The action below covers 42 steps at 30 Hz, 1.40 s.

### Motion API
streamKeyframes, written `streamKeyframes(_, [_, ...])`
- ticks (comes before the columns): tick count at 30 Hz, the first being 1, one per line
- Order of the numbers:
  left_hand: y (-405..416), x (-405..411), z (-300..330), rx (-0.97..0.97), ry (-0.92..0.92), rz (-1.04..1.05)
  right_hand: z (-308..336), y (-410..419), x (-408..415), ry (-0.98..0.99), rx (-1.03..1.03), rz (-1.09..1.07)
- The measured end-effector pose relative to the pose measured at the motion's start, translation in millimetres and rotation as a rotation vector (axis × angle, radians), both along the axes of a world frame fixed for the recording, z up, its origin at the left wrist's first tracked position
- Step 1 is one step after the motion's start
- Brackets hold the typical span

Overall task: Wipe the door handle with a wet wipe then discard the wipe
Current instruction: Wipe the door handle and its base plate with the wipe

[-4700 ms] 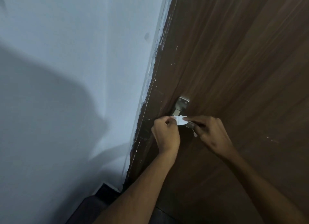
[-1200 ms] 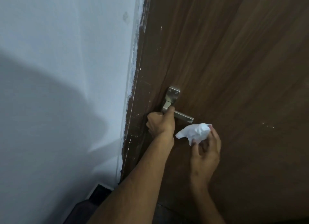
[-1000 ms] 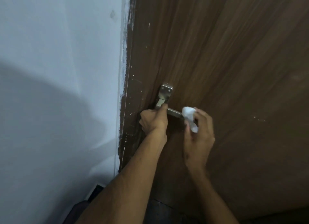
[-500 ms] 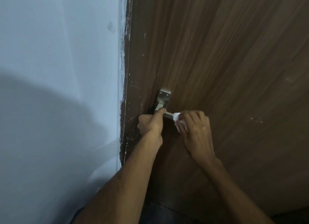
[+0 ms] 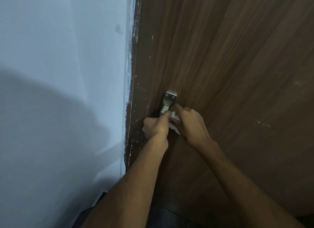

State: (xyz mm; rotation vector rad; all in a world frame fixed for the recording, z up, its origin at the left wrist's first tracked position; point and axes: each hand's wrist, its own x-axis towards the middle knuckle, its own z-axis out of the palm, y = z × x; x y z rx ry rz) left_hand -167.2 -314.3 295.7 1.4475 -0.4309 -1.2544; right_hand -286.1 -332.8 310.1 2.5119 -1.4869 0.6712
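A silver metal door handle is fixed to the brown wooden door, close to the door's left edge. Only its square plate and the start of the lever show; the rest is under my hands. My right hand presses a crumpled white wet wipe around the lever, close to the plate. My left hand is closed at the door's edge, thumb lying on the lever beside the wipe.
A pale blue-white wall fills the left half, meeting the door frame with rough white paint along it. Dark floor shows at the bottom between my forearms.
My right hand brought the wipe from below the lever onto it, then slid it left along the lever toward the plate. My left hand has stayed at the door's edge.
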Motion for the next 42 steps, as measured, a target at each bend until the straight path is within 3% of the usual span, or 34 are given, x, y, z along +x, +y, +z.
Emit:
streamKeyframes(8, [21,7,0,-0.051,-0.061,-0.067,-1,22,-51,-0.234,0.074,0.067])
streamKeyframes(14, [50,28,-38,0.043,-0.099,-0.334,25,4,-26,-0.063,0.166,0.118])
streamKeyframes(18, [63,23,-53,0.084,-0.066,-0.425,23,-12,15,0.051,0.176,-0.016])
streamKeyframes(25, [71,34,-50,-0.006,-0.074,-0.51,21,24,-28,-0.091,0.126,0.067])
streamKeyframes(32, [85,68,-64,-0.031,-0.101,-0.517,28,31,-48,-0.001,0.136,0.072])
streamKeyframes(34, [92,76,-72,-0.015,-0.099,-0.511,23,31,-51,-0.09,0.2,0.098])
streamKeyframes(37, [105,88,-86,0.008,-0.085,-0.503,4,32,-53,-0.422,0.33,0.081])
streamKeyframes(39, [110,95,-94,0.021,-0.08,-0.499,-8,35,-48,-0.667,0.342,0.042])
streamKeyframes(42, [118,104,-106,0.048,-0.08,-0.491,-27,41,-35,-0.858,0.285,-0.041])
